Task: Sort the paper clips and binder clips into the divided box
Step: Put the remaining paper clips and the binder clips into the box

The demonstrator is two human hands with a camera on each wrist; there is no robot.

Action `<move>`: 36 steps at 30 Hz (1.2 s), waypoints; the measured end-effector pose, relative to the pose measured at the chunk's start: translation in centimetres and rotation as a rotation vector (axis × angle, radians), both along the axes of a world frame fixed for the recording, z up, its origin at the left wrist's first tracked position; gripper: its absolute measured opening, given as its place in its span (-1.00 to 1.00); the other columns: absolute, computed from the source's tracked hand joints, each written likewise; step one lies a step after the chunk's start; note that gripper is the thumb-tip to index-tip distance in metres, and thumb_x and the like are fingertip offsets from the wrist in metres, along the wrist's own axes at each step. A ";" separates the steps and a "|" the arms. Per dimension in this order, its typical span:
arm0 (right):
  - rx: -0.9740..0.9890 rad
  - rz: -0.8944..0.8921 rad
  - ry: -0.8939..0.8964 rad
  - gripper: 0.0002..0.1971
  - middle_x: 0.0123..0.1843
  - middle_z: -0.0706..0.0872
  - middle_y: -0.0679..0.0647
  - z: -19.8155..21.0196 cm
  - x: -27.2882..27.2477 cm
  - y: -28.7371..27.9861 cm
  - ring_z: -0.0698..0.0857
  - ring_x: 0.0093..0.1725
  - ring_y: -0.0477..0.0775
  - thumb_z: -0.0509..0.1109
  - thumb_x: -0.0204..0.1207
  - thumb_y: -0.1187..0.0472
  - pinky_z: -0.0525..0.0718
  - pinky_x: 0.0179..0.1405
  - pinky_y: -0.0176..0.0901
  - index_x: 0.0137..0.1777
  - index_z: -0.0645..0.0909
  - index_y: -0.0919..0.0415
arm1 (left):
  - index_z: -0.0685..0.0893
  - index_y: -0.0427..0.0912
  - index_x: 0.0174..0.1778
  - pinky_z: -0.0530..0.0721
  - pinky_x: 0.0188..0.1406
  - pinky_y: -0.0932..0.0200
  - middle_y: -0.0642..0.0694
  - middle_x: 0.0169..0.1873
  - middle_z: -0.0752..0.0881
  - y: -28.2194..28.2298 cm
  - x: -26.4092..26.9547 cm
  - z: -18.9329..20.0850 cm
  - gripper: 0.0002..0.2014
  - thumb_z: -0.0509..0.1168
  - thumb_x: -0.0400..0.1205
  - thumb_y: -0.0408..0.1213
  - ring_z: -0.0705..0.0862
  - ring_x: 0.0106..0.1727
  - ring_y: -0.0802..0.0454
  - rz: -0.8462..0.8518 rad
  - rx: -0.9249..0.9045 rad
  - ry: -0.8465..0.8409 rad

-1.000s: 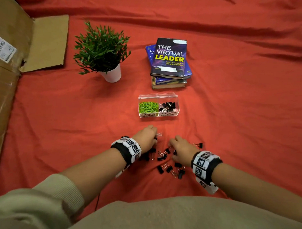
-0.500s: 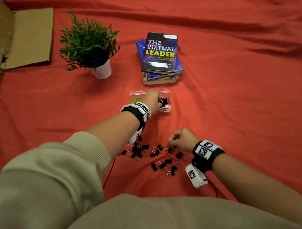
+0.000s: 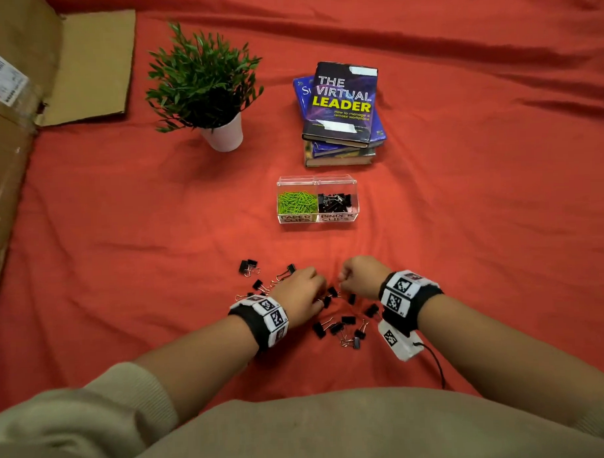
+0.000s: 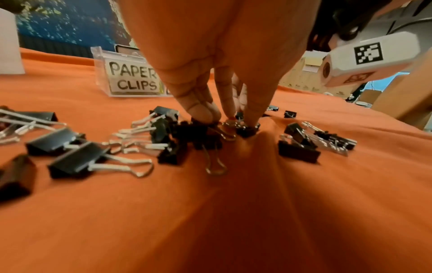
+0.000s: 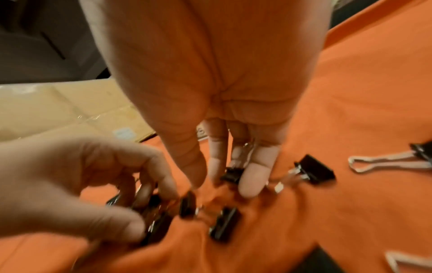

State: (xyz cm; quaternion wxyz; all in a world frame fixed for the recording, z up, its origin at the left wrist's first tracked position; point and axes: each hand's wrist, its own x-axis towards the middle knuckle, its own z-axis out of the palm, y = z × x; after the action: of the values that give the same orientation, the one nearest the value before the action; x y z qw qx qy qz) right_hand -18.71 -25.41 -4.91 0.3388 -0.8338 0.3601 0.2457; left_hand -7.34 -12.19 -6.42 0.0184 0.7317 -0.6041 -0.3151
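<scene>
The clear divided box [image 3: 354, 206] stands on the red cloth, with green paper clips [image 3: 297, 202] in its left part and black binder clips [image 3: 335, 202] in its right part; its "PAPER CLIPS" label [image 4: 134, 78] shows in the left wrist view. Several loose binder clips [image 3: 341, 326] lie near me. My left hand [image 3: 320, 293] is down in the pile, its fingertips [image 4: 201, 112] pinching binder clips [image 4: 246, 129]. Close beside it, my right hand [image 5: 224, 177] holds one small binder clip [image 5: 231, 175] between curled fingers.
A potted plant [image 3: 203, 81] and a stack of books [image 3: 342, 111] stand beyond the divided box. A large cardboard box [image 3: 9, 136] lies along the left edge. More binder clips [image 3: 249, 266] are scattered left of my left hand.
My left hand has come back from the binder clip side of the box to the loose pile. My right hand has stayed at the pile.
</scene>
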 end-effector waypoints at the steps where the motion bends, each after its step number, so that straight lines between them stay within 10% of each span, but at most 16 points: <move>1: -0.008 0.018 -0.011 -0.90 -0.13 0.69 0.13 -0.2 -0.4 0.6 0.66 -0.09 0.12 0.38 0.41 0.29 0.58 -0.07 -0.15 -0.09 0.64 0.26 | 0.52 -0.18 0.21 0.57 0.16 -0.03 -0.13 0.13 0.50 0.3 -0.2 -0.1 -0.68 0.28 0.60 -0.12 0.53 0.24 -0.14 -0.005 -0.013 -0.010; 6: -0.090 0.110 -0.066 -0.76 0.08 0.61 0.16 -1.4 -2.3 2.9 0.61 0.07 0.17 0.33 0.40 0.37 0.53 0.03 -0.12 0.08 0.55 0.25 | 0.52 -0.24 0.19 0.58 0.12 -0.05 -0.15 0.15 0.51 0.8 -0.7 -0.3 -0.71 0.22 0.66 -0.13 0.53 0.27 -0.14 -0.067 -0.036 -0.049; 16: 0.147 -0.263 -0.171 -0.82 -0.36 0.61 -0.07 -0.8 -1.7 1.5 0.57 -0.40 -0.11 0.46 0.35 0.39 0.49 -0.45 -0.38 -0.11 0.60 0.14 | 0.52 -0.30 0.21 0.59 0.10 0.01 -0.19 0.17 0.48 1.9 -0.9 -0.3 -0.68 0.20 0.67 -0.14 0.53 0.23 -0.15 -0.134 -0.065 -0.080; 27: -0.155 0.155 -0.024 -0.81 0.02 0.67 0.15 -2.7 -3.8 3.7 0.62 0.07 0.20 0.27 0.39 0.42 0.65 0.03 -0.02 -0.03 0.54 0.22 | 0.51 -0.35 0.10 0.62 -0.07 -0.04 -0.22 0.13 0.46 2.6 -1.2 -0.5 -0.79 0.19 0.62 -0.31 0.54 0.12 -0.17 -0.138 -0.040 -0.118; 33: 0.098 -0.310 -0.178 -0.83 -0.32 0.65 -0.02 -0.9 -3.4 2.1 0.58 -0.40 -0.09 0.39 0.36 0.41 0.52 -0.43 -0.31 -0.14 0.65 0.15 | 0.48 -0.32 0.04 0.62 -0.11 -0.11 -0.21 0.09 0.43 2.8 -0.8 -0.7 -0.78 0.23 0.60 -0.24 0.60 -0.10 -0.21 -0.041 -0.053 -0.016; 36: 0.040 -0.212 -0.266 -0.81 -0.19 0.70 0.01 -0.7 -1.8 2.3 0.64 -0.24 -0.05 0.41 0.36 0.42 0.57 -0.20 -0.30 -0.08 0.71 0.18 | 0.49 -0.25 -0.02 0.63 -0.08 -0.15 -0.16 0.06 0.43 2.6 0.0 -0.7 -0.78 0.27 0.56 -0.18 0.61 -0.14 -0.22 0.125 -0.087 0.063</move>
State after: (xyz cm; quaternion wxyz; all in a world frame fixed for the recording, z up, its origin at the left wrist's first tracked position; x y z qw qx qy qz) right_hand -20.48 -23.06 -5.62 0.4238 -0.8093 0.3933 0.1032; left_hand -7.29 -9.55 -7.13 0.0890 0.7563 -0.5695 -0.3095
